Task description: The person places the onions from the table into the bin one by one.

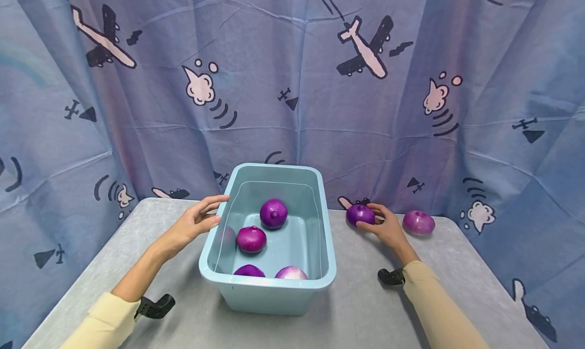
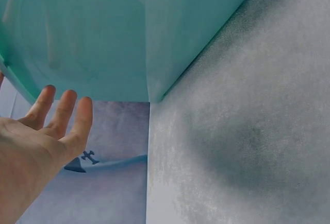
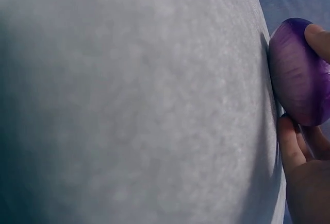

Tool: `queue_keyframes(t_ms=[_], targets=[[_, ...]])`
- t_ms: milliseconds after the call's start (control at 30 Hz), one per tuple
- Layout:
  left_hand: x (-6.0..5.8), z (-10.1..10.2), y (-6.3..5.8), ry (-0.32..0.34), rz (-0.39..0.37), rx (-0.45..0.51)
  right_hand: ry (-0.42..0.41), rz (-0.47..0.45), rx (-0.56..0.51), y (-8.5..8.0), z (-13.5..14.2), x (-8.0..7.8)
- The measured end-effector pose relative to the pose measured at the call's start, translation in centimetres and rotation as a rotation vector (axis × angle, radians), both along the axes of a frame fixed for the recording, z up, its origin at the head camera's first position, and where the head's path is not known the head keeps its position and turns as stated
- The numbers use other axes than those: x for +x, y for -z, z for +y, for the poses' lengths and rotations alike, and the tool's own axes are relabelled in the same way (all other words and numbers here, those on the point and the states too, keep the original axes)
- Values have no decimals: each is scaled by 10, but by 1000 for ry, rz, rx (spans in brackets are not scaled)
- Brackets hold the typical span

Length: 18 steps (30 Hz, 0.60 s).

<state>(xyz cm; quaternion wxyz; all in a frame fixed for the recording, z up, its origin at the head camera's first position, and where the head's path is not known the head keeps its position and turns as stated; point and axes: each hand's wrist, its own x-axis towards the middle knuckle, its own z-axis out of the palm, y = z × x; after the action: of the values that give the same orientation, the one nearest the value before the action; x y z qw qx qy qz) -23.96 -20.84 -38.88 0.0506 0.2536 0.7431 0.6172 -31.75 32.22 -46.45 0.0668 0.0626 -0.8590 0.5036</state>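
Observation:
A pale blue plastic basin [image 1: 267, 298] stands mid-table with several red onions in it, among them one onion [image 1: 273, 214] toward its back and another onion [image 1: 251, 239] at its left. Beside the basin's left rim is my left hand [image 1: 194, 225], its fingers loosely extended and the fingertips at the rim. Fingers spread near the basin's wall [image 2: 93, 38] appear in the left wrist view. At the table's back, right of the basin, my right hand [image 1: 384, 228] holds a purple onion [image 1: 359, 215] between thumb and fingers. The right wrist view shows this onion [image 3: 295, 74] with the thumb on it.
Another red onion [image 1: 418, 223] lies on the grey table [image 1: 361, 298] to the right of my right hand. A blue curtain [image 1: 256, 85] printed with airplanes hangs right behind the table's back edge and along both sides.

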Motion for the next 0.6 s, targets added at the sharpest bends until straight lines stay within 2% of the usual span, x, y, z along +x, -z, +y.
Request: queue_keyframes(t_ms=[600], targets=[[1, 0, -2, -16, -1, -19, -23, 60, 72, 3, -7, -8]])
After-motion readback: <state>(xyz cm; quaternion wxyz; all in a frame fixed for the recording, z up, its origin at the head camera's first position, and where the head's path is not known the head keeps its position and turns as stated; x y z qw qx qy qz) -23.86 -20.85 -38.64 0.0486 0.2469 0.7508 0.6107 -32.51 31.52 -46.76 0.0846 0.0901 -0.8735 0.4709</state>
